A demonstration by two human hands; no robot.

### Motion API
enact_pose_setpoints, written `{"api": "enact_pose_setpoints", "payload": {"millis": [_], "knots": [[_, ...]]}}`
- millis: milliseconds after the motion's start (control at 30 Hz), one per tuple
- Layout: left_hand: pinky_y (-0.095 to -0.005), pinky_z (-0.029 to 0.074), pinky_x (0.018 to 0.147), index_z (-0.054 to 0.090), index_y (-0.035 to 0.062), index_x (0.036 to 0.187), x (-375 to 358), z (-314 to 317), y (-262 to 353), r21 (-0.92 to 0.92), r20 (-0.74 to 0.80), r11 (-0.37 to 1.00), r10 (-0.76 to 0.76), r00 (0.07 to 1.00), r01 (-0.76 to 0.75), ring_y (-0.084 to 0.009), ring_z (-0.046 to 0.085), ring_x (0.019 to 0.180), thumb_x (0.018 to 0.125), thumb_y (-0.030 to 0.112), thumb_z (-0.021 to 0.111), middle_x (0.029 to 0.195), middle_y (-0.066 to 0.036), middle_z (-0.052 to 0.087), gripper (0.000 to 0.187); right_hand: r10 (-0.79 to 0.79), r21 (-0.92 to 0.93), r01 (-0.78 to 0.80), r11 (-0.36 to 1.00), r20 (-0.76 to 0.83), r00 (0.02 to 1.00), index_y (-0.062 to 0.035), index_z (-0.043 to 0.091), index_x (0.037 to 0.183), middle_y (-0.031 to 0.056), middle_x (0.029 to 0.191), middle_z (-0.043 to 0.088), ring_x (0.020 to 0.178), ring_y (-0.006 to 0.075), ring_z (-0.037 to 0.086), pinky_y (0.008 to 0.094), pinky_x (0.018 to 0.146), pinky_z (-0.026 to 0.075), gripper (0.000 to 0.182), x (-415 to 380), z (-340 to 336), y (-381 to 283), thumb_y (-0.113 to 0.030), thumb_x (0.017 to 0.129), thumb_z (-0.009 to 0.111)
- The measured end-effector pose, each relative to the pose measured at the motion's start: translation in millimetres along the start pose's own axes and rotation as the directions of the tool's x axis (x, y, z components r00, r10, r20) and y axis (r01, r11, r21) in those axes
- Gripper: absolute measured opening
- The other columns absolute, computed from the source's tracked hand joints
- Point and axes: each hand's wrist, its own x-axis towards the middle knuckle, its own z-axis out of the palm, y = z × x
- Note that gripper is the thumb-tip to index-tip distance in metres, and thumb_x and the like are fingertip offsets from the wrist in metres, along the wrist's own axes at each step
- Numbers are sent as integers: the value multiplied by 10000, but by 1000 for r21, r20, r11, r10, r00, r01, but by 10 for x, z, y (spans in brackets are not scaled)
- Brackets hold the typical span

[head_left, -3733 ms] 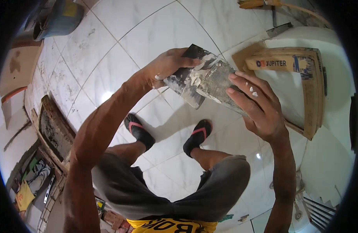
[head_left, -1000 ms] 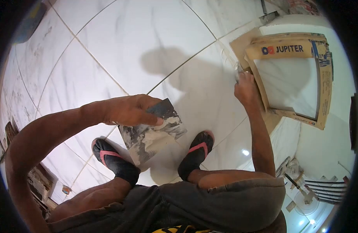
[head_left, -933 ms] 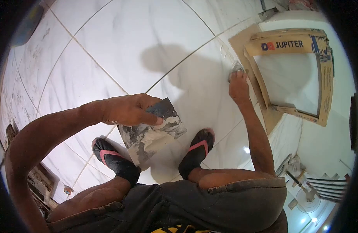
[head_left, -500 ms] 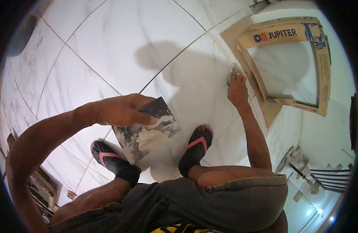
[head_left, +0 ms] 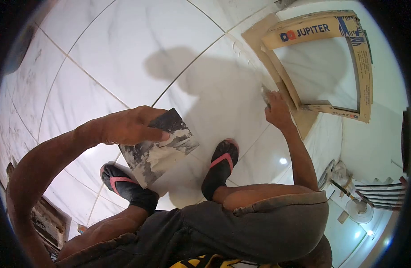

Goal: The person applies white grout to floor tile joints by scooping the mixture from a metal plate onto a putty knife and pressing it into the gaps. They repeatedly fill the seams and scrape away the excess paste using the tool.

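Observation:
My left hand (head_left: 136, 126) grips a thin dark square plate (head_left: 171, 119), thumb on top. Pale wet paste (head_left: 163, 155) is smeared across the plate, which is held above my feet. Out to the right, my right hand (head_left: 279, 110) is closed around a small putty knife (head_left: 265, 93), whose blade is partly hidden by the fingers. The blade is at the white tiled floor (head_left: 170, 35), close to a joint beside the cardboard. Streaks of pale paste (head_left: 241, 52) lie along that joint, ahead of the knife.
A cardboard frame printed JUPITER (head_left: 312, 31) stands at the right on a flat brown cardboard piece (head_left: 255, 35). My feet wear dark socks and pink-strapped flip-flops (head_left: 222, 163). A round clear container (head_left: 360, 210) sits at the lower right. A dark bucket-like object (head_left: 20, 51) is at upper left.
My right hand has drawn the putty knife slightly back toward me along the joint, and its wrist has turned. The left hand keeps hold of the plate. The whole view has shifted a little.

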Motion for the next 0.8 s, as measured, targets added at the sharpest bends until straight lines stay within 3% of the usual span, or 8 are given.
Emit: {"api": "enact_pose_setpoints", "payload": {"millis": [133,233,333,433,533,600,733,800], "knots": [[-326,490,861,561,3,1201,26,2,33,5,-5,1000,-24,1000,24,-161,598,960,931,247,557,1047,-93,651,364,283,24,-287,958,100,954,121,499,1134,284,1140,500,1062,401,472,482,995,379,453,81,205,80,-112,756,589],[-320,492,853,560,5,1210,11,-1,83,36,-23,999,-39,999,40,-159,599,955,927,244,561,1043,-91,652,370,180,-118,-175,977,33,983,98,482,1167,291,1152,491,1074,424,485,504,987,391,474,87,367,-198,-99,748,582],[-312,494,843,560,7,1218,41,24,49,5,-8,1000,-8,1000,8,-150,599,950,920,240,570,1035,-84,654,379,62,220,-54,974,-32,998,72,487,1181,281,1189,476,1111,446,469,509,998,392,461,-138,230,181,-95,760,575],[-307,493,837,564,6,1212,48,59,17,-53,-19,998,-18,1000,17,-142,597,946,912,236,583,1026,-77,655,378,213,211,-194,958,-70,975,59,483,1201,288,1187,476,1132,457,455,513,1015,382,461,-268,-114,330,-82,769,561],[-304,491,833,569,5,1201,68,54,50,-44,-33,998,-52,998,50,-137,595,942,906,232,593,1020,-73,656,373,215,25,-214,977,-73,974,75,496,1185,264,1179,498,1113,434,465,499,1018,383,458,-321,294,364,-93,768,583],[-301,490,830,569,1,1195,76,62,65,-47,-31,997,-59,998,58,-136,596,936,900,231,601,1018,-74,655,376,154,-447,-68,892,159,975,91,519,1151,258,1170,506,1104,404,465,492,1011,371,448,-325,577,95,-105,758,609],[-294,490,827,565,-14,1194,77,96,2,-116,-23,993,-18,1000,15,-134,600,926,896,231,604,1017,-78,656,388,212,-62,-203,977,220,952,108,508,1159,255,1180,497,1128,404,445,501,1002,355,481,-444,297,-52,-104,743,624],[-290,489,825,565,-20,1189,76,82,44,-100,-28,995,0,1000,-3,-131,600,923,895,231,605,1015,-77,656,389,140,101,-140,985,6,990,117,465,1174,279,1184,480,1145,423,447,483,1006,359,501,-597,245,247,-81,742,624]]}}
